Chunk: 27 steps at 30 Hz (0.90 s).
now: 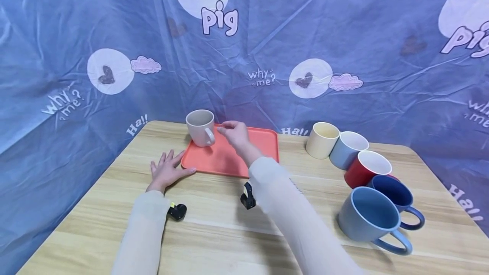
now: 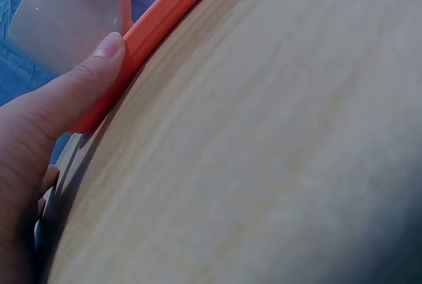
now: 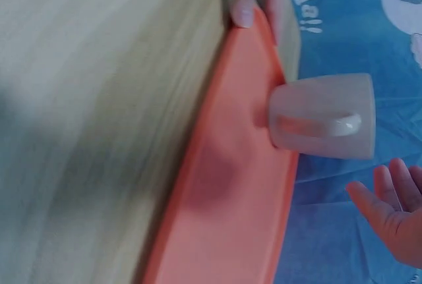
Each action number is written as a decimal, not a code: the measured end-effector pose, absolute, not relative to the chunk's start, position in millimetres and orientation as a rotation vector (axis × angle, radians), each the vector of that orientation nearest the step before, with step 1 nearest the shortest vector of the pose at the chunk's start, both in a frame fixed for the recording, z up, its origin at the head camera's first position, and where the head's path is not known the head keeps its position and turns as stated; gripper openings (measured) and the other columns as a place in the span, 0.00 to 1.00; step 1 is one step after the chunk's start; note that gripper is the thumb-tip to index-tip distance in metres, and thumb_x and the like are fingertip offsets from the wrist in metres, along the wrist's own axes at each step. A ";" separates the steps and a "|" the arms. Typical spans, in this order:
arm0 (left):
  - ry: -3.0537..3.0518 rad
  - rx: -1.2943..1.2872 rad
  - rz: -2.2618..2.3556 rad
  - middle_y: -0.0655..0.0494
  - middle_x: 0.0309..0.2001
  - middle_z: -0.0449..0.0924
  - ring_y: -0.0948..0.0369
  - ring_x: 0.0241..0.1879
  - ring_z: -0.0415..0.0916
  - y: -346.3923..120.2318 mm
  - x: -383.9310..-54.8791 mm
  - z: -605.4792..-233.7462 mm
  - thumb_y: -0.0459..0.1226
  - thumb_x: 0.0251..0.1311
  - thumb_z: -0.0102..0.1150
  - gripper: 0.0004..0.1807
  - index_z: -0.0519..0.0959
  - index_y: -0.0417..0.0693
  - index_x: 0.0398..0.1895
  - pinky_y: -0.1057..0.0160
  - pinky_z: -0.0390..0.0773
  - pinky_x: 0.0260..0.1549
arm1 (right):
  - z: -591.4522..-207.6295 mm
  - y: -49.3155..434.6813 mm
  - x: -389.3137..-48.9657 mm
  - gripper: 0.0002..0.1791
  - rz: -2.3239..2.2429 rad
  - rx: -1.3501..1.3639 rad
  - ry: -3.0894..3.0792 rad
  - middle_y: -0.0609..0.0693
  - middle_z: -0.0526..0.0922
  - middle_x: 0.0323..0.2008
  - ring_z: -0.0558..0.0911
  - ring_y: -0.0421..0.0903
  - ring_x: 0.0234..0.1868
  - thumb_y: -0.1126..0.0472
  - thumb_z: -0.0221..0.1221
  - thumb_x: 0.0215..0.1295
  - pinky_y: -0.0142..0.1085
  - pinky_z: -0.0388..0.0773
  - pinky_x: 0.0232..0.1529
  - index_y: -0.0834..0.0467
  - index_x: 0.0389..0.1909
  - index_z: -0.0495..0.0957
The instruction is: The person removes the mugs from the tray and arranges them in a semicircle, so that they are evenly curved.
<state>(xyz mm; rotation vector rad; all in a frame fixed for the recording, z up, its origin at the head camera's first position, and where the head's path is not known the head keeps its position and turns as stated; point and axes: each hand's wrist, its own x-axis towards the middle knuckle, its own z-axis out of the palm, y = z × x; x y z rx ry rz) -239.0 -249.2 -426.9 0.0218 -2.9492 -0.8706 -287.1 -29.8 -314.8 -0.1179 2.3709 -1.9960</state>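
A pale grey mug [image 1: 200,127] stands upright at the left end of a coral-red tray [image 1: 229,160], its handle turned toward the front right. My left hand [image 1: 168,171] lies at the tray's front left corner with fingers spread. In the left wrist view the thumb [image 2: 99,66] rests against the tray's rim. To the right of the mug, my right hand [image 1: 237,134] hovers over the tray with nothing in it. The right wrist view shows its loosely bent fingers [image 3: 389,198] apart from the mug.
On the right side of the table, several mugs stand in a curved row: cream [image 1: 322,140], light blue [image 1: 347,150], red [image 1: 366,168], navy [image 1: 393,192] and grey-blue [image 1: 368,214]. A printed blue cloth [image 1: 244,54] hangs behind. Small black objects [image 1: 177,211] are by the wrists.
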 end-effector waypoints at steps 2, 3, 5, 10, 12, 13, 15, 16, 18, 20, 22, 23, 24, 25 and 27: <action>-2.954 0.023 -0.864 0.39 0.65 0.40 0.42 0.62 0.30 -249.1 -239.5 -427.2 0.68 0.35 0.52 0.51 0.55 0.56 0.64 0.38 0.20 0.48 | -320.9 -34.4 -288.4 0.15 -1.964 -0.116 2.442 0.54 0.80 0.35 0.77 0.45 0.37 0.66 0.61 0.49 0.32 0.73 0.35 0.65 0.41 0.77; -2.959 0.024 -0.856 0.39 0.65 0.40 0.42 0.62 0.30 -249.1 -239.7 -427.4 0.68 0.35 0.52 0.51 0.55 0.56 0.64 0.38 0.20 0.48 | -325.2 -36.5 -290.3 0.15 -1.951 -0.119 2.475 0.53 0.80 0.35 0.77 0.44 0.37 0.65 0.62 0.48 0.32 0.73 0.37 0.64 0.40 0.78; -2.964 0.023 -0.843 0.39 0.65 0.40 0.42 0.62 0.30 -249.1 -240.4 -427.9 0.69 0.34 0.51 0.51 0.55 0.57 0.64 0.38 0.20 0.48 | -333.7 -40.3 -294.6 0.15 -1.925 -0.131 2.517 0.53 0.81 0.33 0.78 0.44 0.37 0.64 0.63 0.47 0.32 0.72 0.38 0.63 0.38 0.79; -2.962 0.023 -0.839 0.39 0.64 0.40 0.42 0.62 0.30 -248.8 -241.2 -427.8 0.69 0.35 0.51 0.51 0.55 0.57 0.64 0.38 0.20 0.48 | -358.7 -48.0 -307.3 0.15 -1.911 -0.203 2.547 0.51 0.81 0.29 0.78 0.42 0.33 0.61 0.64 0.46 0.31 0.73 0.35 0.61 0.37 0.80; -2.962 0.023 -0.838 0.39 0.65 0.40 0.42 0.62 0.30 -248.1 -241.3 -427.6 0.69 0.34 0.52 0.51 0.55 0.57 0.64 0.37 0.21 0.48 | -359.1 -50.8 -304.6 0.16 -1.911 -0.178 2.546 0.52 0.81 0.31 0.78 0.43 0.34 0.62 0.63 0.47 0.31 0.73 0.36 0.62 0.39 0.79; -2.963 0.024 -0.837 0.39 0.65 0.40 0.42 0.62 0.30 -248.1 -241.2 -427.6 0.69 0.34 0.51 0.51 0.55 0.57 0.64 0.38 0.21 0.48 | -349.5 -52.4 -294.9 0.17 -1.884 -0.121 2.538 0.55 0.81 0.33 0.78 0.46 0.37 0.66 0.62 0.47 0.33 0.73 0.38 0.65 0.41 0.78; -2.962 0.025 -0.839 0.39 0.64 0.40 0.42 0.62 0.30 -247.6 -240.9 -427.6 0.69 0.34 0.51 0.51 0.55 0.57 0.64 0.38 0.20 0.48 | -347.7 -54.1 -289.8 0.16 -1.905 -0.136 2.534 0.57 0.80 0.34 0.78 0.47 0.37 0.67 0.60 0.49 0.32 0.73 0.37 0.67 0.41 0.76; -2.962 0.026 -0.839 0.39 0.64 0.40 0.42 0.62 0.30 -247.2 -240.8 -427.7 0.69 0.34 0.51 0.51 0.55 0.57 0.64 0.38 0.20 0.48 | -346.7 -55.0 -287.6 0.16 -1.911 -0.142 2.540 0.58 0.80 0.34 0.78 0.48 0.37 0.67 0.60 0.49 0.32 0.73 0.37 0.68 0.42 0.76; -2.960 0.027 -0.845 0.38 0.64 0.40 0.42 0.62 0.30 -246.4 -240.2 -427.7 0.69 0.34 0.52 0.51 0.55 0.57 0.64 0.38 0.20 0.48 | -346.5 -56.8 -285.6 0.17 -1.931 -0.132 2.536 0.61 0.79 0.36 0.77 0.50 0.39 0.68 0.59 0.50 0.32 0.72 0.39 0.70 0.42 0.75; -2.958 0.032 -0.849 0.38 0.64 0.41 0.42 0.62 0.30 -246.1 -239.3 -427.6 0.68 0.35 0.52 0.51 0.56 0.57 0.64 0.38 0.20 0.48 | -347.1 -58.5 -284.7 0.17 -1.946 -0.103 2.534 0.61 0.78 0.37 0.76 0.50 0.41 0.69 0.59 0.50 0.31 0.72 0.40 0.70 0.42 0.75; -2.956 0.034 -0.847 0.38 0.64 0.41 0.42 0.62 0.30 -246.6 -238.9 -427.9 0.68 0.34 0.52 0.51 0.56 0.57 0.64 0.38 0.20 0.48 | -348.7 -61.6 -286.2 0.17 -1.944 -0.070 2.532 0.61 0.78 0.37 0.76 0.50 0.41 0.69 0.60 0.49 0.33 0.72 0.40 0.69 0.43 0.75; -2.956 0.036 -0.842 0.38 0.64 0.41 0.42 0.62 0.30 -247.0 -238.8 -427.9 0.68 0.34 0.52 0.51 0.56 0.57 0.64 0.38 0.20 0.48 | -351.0 -62.9 -288.3 0.17 -1.949 -0.070 2.519 0.59 0.79 0.36 0.77 0.49 0.40 0.69 0.60 0.49 0.33 0.72 0.39 0.68 0.42 0.76; -2.957 0.036 -0.833 0.38 0.64 0.41 0.42 0.62 0.30 -247.4 -238.9 -428.1 0.69 0.34 0.52 0.51 0.56 0.57 0.64 0.38 0.21 0.48 | -354.1 -64.4 -288.8 0.16 -1.932 -0.091 2.537 0.58 0.79 0.35 0.77 0.47 0.38 0.68 0.60 0.48 0.33 0.73 0.38 0.66 0.41 0.77; -2.956 0.037 -0.828 0.39 0.64 0.41 0.42 0.62 0.30 -247.8 -239.1 -428.3 0.69 0.34 0.51 0.50 0.56 0.57 0.64 0.38 0.21 0.48 | -357.4 -66.3 -290.1 0.15 -1.913 -0.114 2.560 0.57 0.80 0.34 0.77 0.46 0.36 0.68 0.61 0.48 0.33 0.73 0.36 0.66 0.40 0.77; -2.953 0.036 -0.820 0.39 0.65 0.41 0.43 0.62 0.30 -248.7 -239.6 -428.6 0.69 0.34 0.51 0.50 0.56 0.58 0.64 0.38 0.21 0.48 | -383.2 -71.5 -313.0 0.13 -1.961 -0.230 2.554 0.53 0.80 0.29 0.77 0.42 0.30 0.65 0.63 0.46 0.30 0.73 0.29 0.63 0.37 0.79</action>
